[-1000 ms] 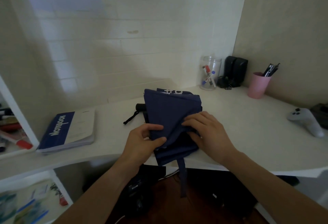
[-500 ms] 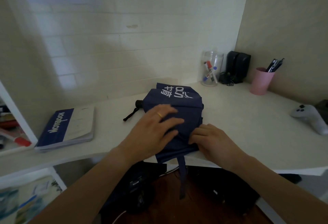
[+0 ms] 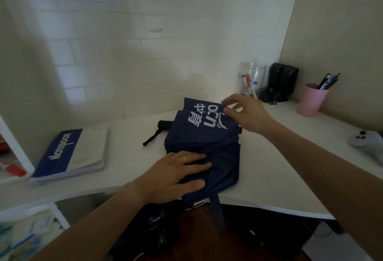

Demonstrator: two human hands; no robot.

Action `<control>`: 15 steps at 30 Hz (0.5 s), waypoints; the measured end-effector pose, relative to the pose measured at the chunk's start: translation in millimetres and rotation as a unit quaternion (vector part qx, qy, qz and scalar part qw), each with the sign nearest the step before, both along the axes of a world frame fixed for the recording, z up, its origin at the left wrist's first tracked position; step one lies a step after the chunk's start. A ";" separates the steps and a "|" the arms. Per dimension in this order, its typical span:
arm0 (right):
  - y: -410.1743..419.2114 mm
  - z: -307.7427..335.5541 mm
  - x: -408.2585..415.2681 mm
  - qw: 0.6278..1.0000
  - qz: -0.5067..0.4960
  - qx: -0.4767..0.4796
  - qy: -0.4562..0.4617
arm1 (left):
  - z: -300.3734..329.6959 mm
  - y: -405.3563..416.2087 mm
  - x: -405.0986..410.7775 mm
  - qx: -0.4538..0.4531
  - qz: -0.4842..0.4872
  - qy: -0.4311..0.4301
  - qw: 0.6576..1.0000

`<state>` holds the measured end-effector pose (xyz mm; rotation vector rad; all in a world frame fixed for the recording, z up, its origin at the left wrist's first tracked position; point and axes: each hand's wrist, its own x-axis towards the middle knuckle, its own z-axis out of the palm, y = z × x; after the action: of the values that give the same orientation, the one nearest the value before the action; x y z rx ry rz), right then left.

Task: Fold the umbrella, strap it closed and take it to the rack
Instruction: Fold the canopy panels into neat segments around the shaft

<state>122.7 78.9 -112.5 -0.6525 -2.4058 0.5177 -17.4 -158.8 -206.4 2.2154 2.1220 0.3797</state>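
A navy blue folding umbrella (image 3: 209,136) with white lettering lies collapsed on the white desk (image 3: 279,173), its cloth in loose flat folds. Its black handle (image 3: 164,125) with a wrist cord sticks out at the far left. The closing strap (image 3: 217,213) hangs off the desk's front edge. My left hand (image 3: 176,173), with a ring on it, lies flat on the near part of the cloth and presses it down. My right hand (image 3: 246,113) is at the far right corner of the cloth, fingers spread and touching the fold by the lettering.
A blue and white notebook (image 3: 72,155) lies on the desk at left. At the back right stand a clear jar of markers (image 3: 251,80), a black speaker (image 3: 281,80) and a pink cup of pens (image 3: 312,100). A white controller (image 3: 366,140) rests at the right edge. Shelves are at far left.
My left hand slid down from the middle of the cloth to its near part. My right hand left the near edge and reached to the far corner by the lettering.
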 end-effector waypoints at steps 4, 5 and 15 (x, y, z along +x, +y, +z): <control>28.0 8.4 -40.5 0.970 -0.024 0.068 -0.233 | -3.4 3.7 -3.3 0.029 0.006 -0.078 0.996; 33.2 7.4 -47.1 0.961 -0.028 0.065 -0.266 | -5.6 3.1 -3.7 0.036 0.002 -0.061 0.998; 37.8 6.8 -42.0 0.996 0.002 0.015 -0.084 | -11.3 1.8 -4.4 0.087 -0.024 0.010 0.996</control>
<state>80.7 116.7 -105.7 -0.7033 -2.5669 0.4431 -21.8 -156.9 -217.8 2.3662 2.1158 0.5630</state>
